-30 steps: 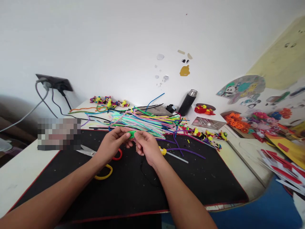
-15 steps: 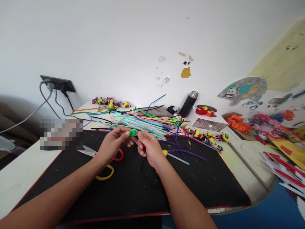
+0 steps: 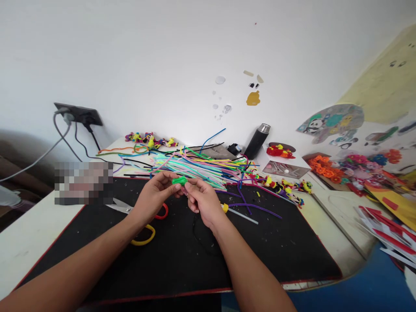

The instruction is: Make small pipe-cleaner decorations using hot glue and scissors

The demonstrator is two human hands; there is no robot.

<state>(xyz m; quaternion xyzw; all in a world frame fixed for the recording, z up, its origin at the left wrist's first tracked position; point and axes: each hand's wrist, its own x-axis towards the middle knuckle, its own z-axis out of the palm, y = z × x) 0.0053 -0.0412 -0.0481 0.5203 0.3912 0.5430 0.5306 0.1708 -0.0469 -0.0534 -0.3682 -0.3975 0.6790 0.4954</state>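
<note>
I have a small green piece (image 3: 178, 181) up between my two hands, just about in the middle of the frame. My left hand (image 3: 158, 191) is pinched on it, with the thumb in front and the fingers behind, so the green piece sits at the tips of that hand. My right hand (image 3: 204, 198) is close by on the other side, and its thumb and finger are up against the right end of the green piece. Those fingers are curled in, but I can't tell if they are squeezing it too. Under my hands is a black mat (image 3: 182, 268) with a red edge. The scissors (image 3: 121, 207) lie on it, left of the middle, with one red loop and one yellow loop, and my left arm covers part of them. Just right of my right hand is a purple stick (image 3: 260, 206), next to a thin clear rod (image 3: 243, 215) with a yellow end. Behind my hands is a big messy pile of fuzzy sticks (image 3: 191, 167) in lots of colors. A black bottle (image 3: 256, 143) with a silver top leans near the wall, right of the middle.
</note>
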